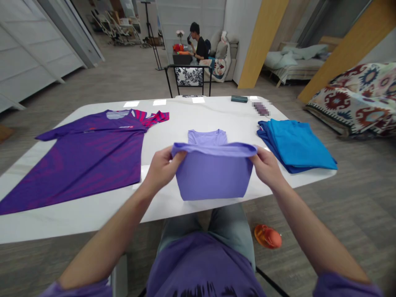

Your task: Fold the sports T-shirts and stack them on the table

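Note:
A lavender shirt (pixel 215 177) lies in front of me, its neckline toward the far side and its near part lifted off the white table (pixel 173 210). My left hand (pixel 163 165) pinches the left end of the raised edge. At the opposite end, my right hand (pixel 266 165) grips the same edge, so the fabric stretches between both hands. To the left, a purple T-shirt (pixel 102 152) with a red striped sleeve is spread flat. Folded blue garments (pixel 297 144) are stacked on the right.
At the far edge sit a dark green case (pixel 239 99) and a pixelated item (pixel 261 108). A chair (pixel 189 78) stands behind the table. Farther back, a person (pixel 201 45) sits by a sofa. An orange object (pixel 268 236) rests on the floor near my right leg.

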Tool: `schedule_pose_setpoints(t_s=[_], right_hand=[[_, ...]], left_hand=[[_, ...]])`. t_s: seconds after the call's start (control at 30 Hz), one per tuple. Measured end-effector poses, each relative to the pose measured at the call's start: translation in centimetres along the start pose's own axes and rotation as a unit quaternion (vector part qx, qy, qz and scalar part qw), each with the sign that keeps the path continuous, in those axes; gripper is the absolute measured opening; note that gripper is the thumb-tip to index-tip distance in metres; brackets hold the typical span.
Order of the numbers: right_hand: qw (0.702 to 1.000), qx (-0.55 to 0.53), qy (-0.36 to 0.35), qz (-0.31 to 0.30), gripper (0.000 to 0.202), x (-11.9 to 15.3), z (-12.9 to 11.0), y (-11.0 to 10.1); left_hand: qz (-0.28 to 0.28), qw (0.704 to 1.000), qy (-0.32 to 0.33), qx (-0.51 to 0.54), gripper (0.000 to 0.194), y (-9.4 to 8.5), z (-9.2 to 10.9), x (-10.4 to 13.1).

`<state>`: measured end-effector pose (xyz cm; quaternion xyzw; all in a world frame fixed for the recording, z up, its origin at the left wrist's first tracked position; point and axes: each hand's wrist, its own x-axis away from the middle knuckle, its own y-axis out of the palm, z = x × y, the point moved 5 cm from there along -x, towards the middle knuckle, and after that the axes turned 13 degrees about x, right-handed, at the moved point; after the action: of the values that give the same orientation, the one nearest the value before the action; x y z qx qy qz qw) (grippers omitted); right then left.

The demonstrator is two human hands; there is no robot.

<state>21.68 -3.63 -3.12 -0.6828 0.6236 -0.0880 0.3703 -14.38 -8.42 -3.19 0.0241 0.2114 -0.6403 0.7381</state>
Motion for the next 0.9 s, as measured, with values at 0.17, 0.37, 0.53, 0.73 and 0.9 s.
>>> schedule_pose_setpoints(t_s=[0.17,0.37,0.53,0.73,0.9], right_hand=[[0.996,0.069,0.054,-0.023,0.073,-16.9,8.5,7.7],[0.953,0.292,0.079,-0.019,0.052,-20.9,14.9,13.5],[0.926,0.345,-0.051,-0.147,0.064,-18.9,15.1,16.4],[0.898,0.395,-0.028,-0.19,0.082,-18.0,14.9,17.0],[0.892,0.408,0.184,-0.064,0.086,-16.6,14.7,13.5]], left_hand=[[-0.008,0.99,-0.099,-0.102,0.056,3.4,-10.1,-15.8],[-0.006,0.944,-0.05,-0.326,0.062,7.1,-18.0,-18.2],[-0.137,0.931,-0.013,-0.338,0.079,10.0,-20.5,-15.0],[-0.145,0.923,-0.064,-0.351,0.092,9.9,-21.1,-15.0],[0.041,0.928,-0.142,-0.343,0.089,6.5,-20.1,-16.1]])
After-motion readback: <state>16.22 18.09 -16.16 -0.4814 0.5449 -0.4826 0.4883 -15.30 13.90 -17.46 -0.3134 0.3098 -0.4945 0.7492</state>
